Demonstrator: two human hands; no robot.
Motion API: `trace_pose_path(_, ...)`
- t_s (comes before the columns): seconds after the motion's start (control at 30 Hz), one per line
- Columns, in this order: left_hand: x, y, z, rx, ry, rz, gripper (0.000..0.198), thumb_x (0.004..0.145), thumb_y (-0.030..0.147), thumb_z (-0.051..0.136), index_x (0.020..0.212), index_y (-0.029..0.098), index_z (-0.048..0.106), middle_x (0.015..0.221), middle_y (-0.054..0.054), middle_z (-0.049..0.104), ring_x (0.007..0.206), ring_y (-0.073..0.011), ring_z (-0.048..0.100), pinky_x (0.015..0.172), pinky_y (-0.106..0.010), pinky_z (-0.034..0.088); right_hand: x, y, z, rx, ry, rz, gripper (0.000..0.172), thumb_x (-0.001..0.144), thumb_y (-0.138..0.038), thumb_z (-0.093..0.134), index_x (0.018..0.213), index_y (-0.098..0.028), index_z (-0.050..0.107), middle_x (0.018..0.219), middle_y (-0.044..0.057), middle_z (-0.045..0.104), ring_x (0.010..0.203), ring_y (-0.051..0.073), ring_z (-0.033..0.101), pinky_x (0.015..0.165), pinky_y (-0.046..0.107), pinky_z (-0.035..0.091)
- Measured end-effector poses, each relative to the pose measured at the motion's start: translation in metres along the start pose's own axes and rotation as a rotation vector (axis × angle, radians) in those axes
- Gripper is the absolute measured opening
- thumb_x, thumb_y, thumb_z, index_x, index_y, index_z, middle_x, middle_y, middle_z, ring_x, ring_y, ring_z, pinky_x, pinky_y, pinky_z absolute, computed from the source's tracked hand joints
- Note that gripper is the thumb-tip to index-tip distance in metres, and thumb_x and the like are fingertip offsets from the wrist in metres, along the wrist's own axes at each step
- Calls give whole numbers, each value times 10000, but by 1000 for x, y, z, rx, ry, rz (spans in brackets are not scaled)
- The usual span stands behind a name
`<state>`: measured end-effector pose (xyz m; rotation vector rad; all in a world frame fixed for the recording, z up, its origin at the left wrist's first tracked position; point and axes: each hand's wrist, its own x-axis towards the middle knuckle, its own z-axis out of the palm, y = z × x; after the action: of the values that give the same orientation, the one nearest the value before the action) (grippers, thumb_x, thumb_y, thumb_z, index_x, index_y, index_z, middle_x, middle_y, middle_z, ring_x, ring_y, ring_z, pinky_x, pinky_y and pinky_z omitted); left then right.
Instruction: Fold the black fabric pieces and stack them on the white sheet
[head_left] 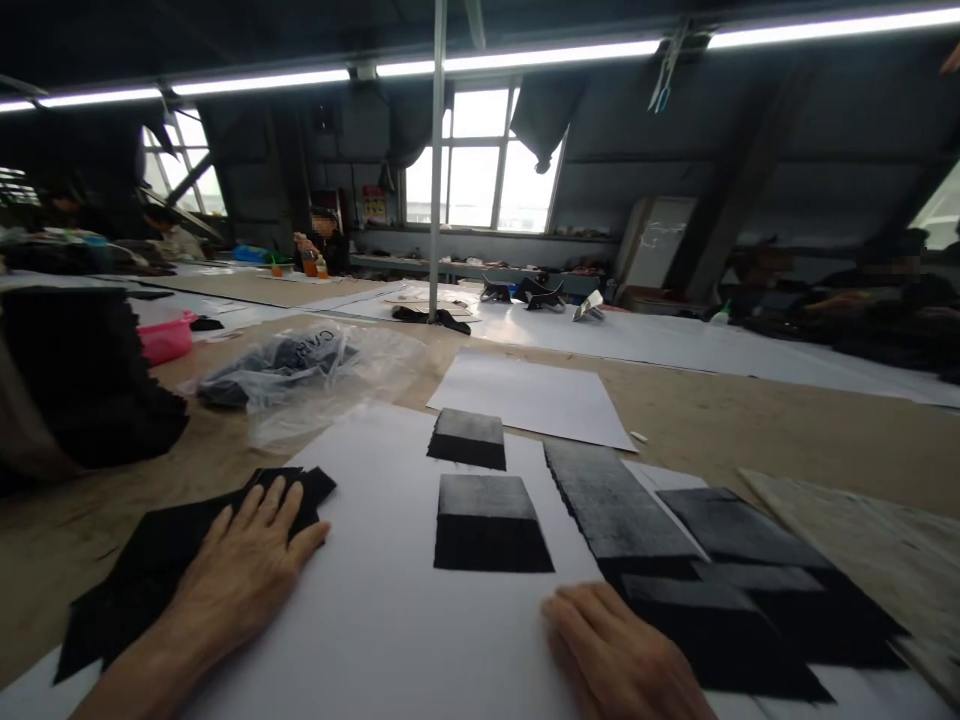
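Observation:
My left hand point(247, 560) lies flat with its fingers spread on a pile of black fabric pieces point(142, 570) at the left. A large white sheet point(390, 620) is spread in front of me. My right hand point(615, 650) rests on this sheet, its fingers curled and together; whatever they hold, if anything, is hidden. Two black pieces, a small one point(467, 440) and a larger one point(491, 535), lie apart on the sheet, each with a greyish upper band. To the right of them, a long black piece point(615, 500) and several other black pieces point(727, 640) overlap.
A clear plastic bag point(337, 370) with dark contents stands behind the sheet, near a pink basin point(165, 338) and a large black roll-like bundle point(82, 380). Another white sheet point(525, 395) lies ahead. A metal pole point(436, 170) rises from the table. People sit farther back.

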<state>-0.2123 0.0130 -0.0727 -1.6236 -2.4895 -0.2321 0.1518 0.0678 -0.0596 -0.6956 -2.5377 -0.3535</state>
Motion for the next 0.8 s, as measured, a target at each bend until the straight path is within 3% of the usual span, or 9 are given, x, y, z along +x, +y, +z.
trace_pose_path(0.1,2,13,7,16,-60,-44,747,783,586,345,1357,110,401,1443,-118,325,1352,-337,234,1074,-517,194,36,8,10,-56,-123,-27,253,819,-36,437,1036,-91,555,1032,124,569,929,218,521,835,323,437)
trace_pose_path(0.3,-2,20,-5,70,-19,-77,726,797,590,372,1357,129,401,1442,-143,322,1332,-347,275,1051,-555,204,68,12,16,-131,-318,-236,217,662,12,524,837,-85,608,787,101,559,704,220,496,659,330,440)
trace_pose_path(0.37,-6,28,-16,84,128,-59,685,829,530,395,1380,125,352,1470,-185,235,1343,-382,219,1024,-654,94,69,11,13,-145,-354,-286,286,637,35,510,889,-60,603,797,107,551,689,224,483,637,342,426)
trace_pose_path(0.43,-12,40,-25,-15,441,126,614,850,429,462,1350,84,373,1434,-249,261,1310,-421,238,979,-706,28,71,11,11,-132,-375,-292,318,654,47,492,935,-65,589,811,91,549,687,211,480,634,329,419)
trace_pose_path(0.5,-21,59,-32,-196,701,445,415,849,275,527,1210,73,495,1254,-244,479,1171,-378,415,983,-638,170,74,13,12,-107,-384,-235,304,683,43,498,947,-86,577,828,69,556,705,191,494,649,305,423)
trace_pose_path(0.53,-27,71,-33,-283,744,604,283,844,203,529,1104,92,549,1113,-196,573,1045,-315,506,958,-548,282,76,14,13,-98,-382,-177,275,706,34,505,939,-96,572,833,56,561,717,181,505,657,294,429)
trace_pose_path(0.6,-36,96,-34,-376,641,840,142,848,135,478,949,148,578,915,-86,636,830,-192,565,829,-358,420,78,18,17,-90,-369,-26,164,774,-2,520,886,-115,565,817,25,564,731,158,528,664,278,442)
trace_pose_path(0.67,-39,120,-31,-416,490,995,164,848,160,445,940,164,580,906,-47,647,811,-157,577,789,-286,464,79,19,22,-85,-347,119,75,847,-61,524,824,-125,556,784,-2,559,731,139,546,675,279,456)
trace_pose_path(0.8,-27,153,-25,-472,257,953,253,826,229,489,1043,150,590,1031,-79,638,981,-223,565,910,-374,472,76,15,31,-52,-276,281,102,874,-143,569,774,-128,555,743,-20,560,715,125,563,687,285,476)
